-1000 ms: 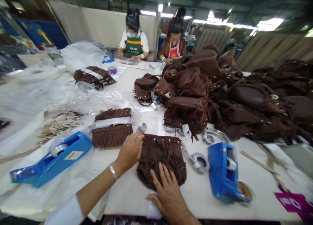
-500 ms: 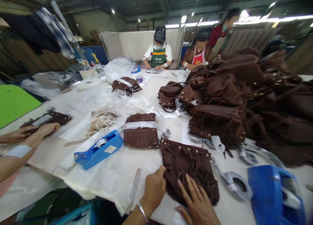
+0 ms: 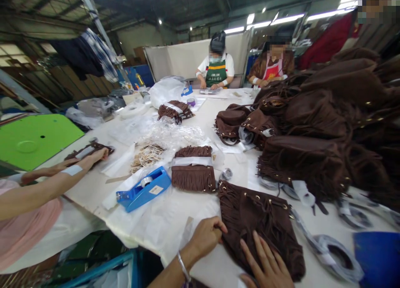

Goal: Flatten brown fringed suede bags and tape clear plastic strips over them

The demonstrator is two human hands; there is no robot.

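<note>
Fringed bag [image 3: 262,221]: flat on the desk [image 3: 209,125], near its front edge
Left hand [image 3: 208,236]: fingers curled together at the bag's side; cannot tell if pinching
Right hand [image 3: 268,265]: fingers apart, pressed on it
Wrapping: no band visible; the bundle [image 3: 193,177] beyond has one
Room: tight beside the wrapped coil [image 3: 339,259], looser leftward

Long pale worktable [image 3: 231,224] under brown fringed bags [image 3: 261,221], clear plastic [image 3: 175,131] and a blue tape dispenser [image 3: 145,190].
</note>
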